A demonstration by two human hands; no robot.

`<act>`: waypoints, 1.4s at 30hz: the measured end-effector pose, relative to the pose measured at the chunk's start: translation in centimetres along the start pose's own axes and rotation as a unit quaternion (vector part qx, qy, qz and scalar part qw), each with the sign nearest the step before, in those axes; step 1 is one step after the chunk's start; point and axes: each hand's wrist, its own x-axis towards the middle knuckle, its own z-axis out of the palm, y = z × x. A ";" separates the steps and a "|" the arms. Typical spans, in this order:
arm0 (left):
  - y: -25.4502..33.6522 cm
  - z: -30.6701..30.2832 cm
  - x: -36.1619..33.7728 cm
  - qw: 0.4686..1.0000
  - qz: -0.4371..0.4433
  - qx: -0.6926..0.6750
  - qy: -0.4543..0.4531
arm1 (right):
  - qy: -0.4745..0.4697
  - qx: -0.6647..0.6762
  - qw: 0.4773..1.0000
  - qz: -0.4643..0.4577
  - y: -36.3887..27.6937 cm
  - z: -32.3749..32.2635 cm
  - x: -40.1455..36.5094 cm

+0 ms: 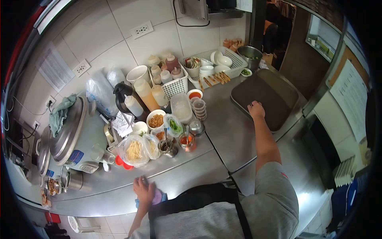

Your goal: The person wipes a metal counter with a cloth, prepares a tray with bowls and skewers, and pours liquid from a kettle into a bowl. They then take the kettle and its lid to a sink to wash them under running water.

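My right hand (256, 109) reaches forward to the near left edge of a brown tray (266, 95) on the steel counter; its fingers are curled, and what they grip, if anything, is too small to tell. Near the counter's front edge my left hand (143, 190) rests beside a purple and blue cloth (158, 196), its fingers bent and slightly apart. In front of that hand are a red lid (124, 162), a bag of thin sticks (135, 152) and a dark jar (168, 147).
Squeeze bottles (145, 95), a white basket (175, 86) and bowls (156, 119) crowd the counter's back. Large lidded pots (69, 131) stand at the left. A metal pot (250, 58) is behind the tray. A person (274, 24) is partly visible beyond the opening.
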 end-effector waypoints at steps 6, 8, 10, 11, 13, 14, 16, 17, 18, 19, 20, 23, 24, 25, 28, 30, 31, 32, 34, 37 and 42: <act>0.5 0.0 0.4 1.000 -0.024 0.002 0.011 | -0.108 -0.089 0.990 0.025 -0.6 3.7 7.4; 1.3 -0.5 0.7 0.999 -0.036 0.013 -0.005 | -0.097 -0.061 0.993 -0.018 0.7 5.7 11.4; 1.2 -0.3 0.7 0.999 -0.034 0.028 -0.009 | -0.097 0.094 0.991 -0.011 0.2 5.0 13.8; 1.3 -0.1 0.9 0.999 -0.031 0.035 -0.009 | -0.098 0.236 0.967 0.016 -1.4 3.0 13.8; 1.7 -0.3 1.2 0.998 -0.049 0.032 -0.030 | -0.059 0.593 0.798 0.091 -3.5 2.3 13.8; 1.7 -0.3 1.2 0.998 -0.050 0.035 -0.034 | -0.043 0.646 0.757 0.094 -4.4 2.3 14.2; 1.7 -0.3 1.4 0.998 -0.043 0.041 -0.031 | -0.005 0.718 0.688 0.108 -6.0 3.2 15.1; 1.7 -0.2 1.4 0.998 -0.036 0.043 -0.023 | 0.017 0.739 0.663 0.120 -6.8 3.9 15.2; 1.7 -0.1 1.3 0.998 -0.029 0.044 -0.016 | 0.039 0.759 0.637 0.130 -7.4 4.5 15.1; 1.8 -0.2 1.3 0.998 -0.029 0.046 -0.018 | 0.044 0.764 0.626 0.149 -8.1 4.9 14.6; 1.8 -0.2 1.4 0.998 -0.029 0.046 -0.018 | 0.050 0.770 0.615 0.165 -9.0 5.2 14.2; 1.9 -0.2 1.5 0.998 -0.028 0.047 -0.013 | 0.061 0.784 0.587 0.193 -11.3 5.7 13.5; 1.9 -0.3 1.4 0.998 -0.028 0.047 -0.011 | 0.070 0.788 0.576 0.204 -11.9 6.0 13.7; 1.9 -0.2 1.3 0.999 -0.029 0.045 -0.011 | 0.079 0.793 0.565 0.214 -12.4 6.3 13.8; 1.7 -0.2 1.5 0.999 -0.030 0.041 -0.011 | 0.050 0.817 0.534 0.210 -12.9 6.7 14.2; 1.8 -0.3 1.4 0.998 -0.036 0.043 -0.015 | 0.026 0.797 0.571 0.196 -12.3 6.7 13.9; 1.9 -0.3 1.4 0.998 -0.042 0.038 -0.018 | 0.014 0.786 0.589 0.188 -12.0 6.5 13.8; 1.9 -0.4 1.3 0.998 -0.047 0.033 -0.023 | -0.004 0.776 0.607 0.173 -11.9 6.4 13.8; 1.9 -0.4 1.3 0.998 -0.043 0.032 -0.024 | -0.037 0.754 0.639 0.147 -11.4 6.4 13.6; 1.5 -0.1 1.3 0.998 -0.031 0.043 -0.022 | -0.033 0.720 0.681 0.133 -11.9 5.9 13.6; 1.3 0.2 1.2 0.998 -0.030 0.054 -0.028 | -0.015 0.637 0.763 0.114 -12.9 4.8 13.7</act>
